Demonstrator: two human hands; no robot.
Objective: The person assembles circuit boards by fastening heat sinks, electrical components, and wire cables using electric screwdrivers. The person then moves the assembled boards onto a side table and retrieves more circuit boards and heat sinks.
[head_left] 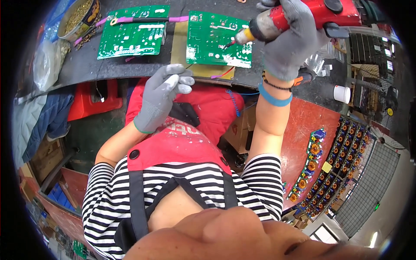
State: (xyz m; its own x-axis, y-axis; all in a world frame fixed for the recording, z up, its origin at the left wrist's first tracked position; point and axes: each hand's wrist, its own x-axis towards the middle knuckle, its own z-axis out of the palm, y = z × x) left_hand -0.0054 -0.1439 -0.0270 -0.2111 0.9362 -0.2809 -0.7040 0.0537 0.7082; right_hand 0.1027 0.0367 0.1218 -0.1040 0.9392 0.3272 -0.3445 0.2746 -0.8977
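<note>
My gloved right hand (pixel 292 41) grips a red power screwdriver (pixel 277 19). Its yellow-collared nose points down and left, with the bit at or just above a green circuit board (pixel 206 39); contact is hard to judge. Just off the table's near edge, my gloved left hand (pixel 167 89) has its fingers bent together, and whatever they may hold is hidden. A second green board (pixel 130 41) lies farther left, with a black cable (pixel 149 20) with purple ends and a ring terminal across its top. Red and purple wire (pixel 225 73) shows below the right board.
A tub of small brass-coloured parts (pixel 78 19) and a clear plastic bag (pixel 47 60) occupy the far left. An orange-handled tool (pixel 303 77) and a white cup (pixel 342 94) stand right. Boards with copper coils (pixel 311 166) line the red surface. Another person's leg (pixel 47 119) shows left.
</note>
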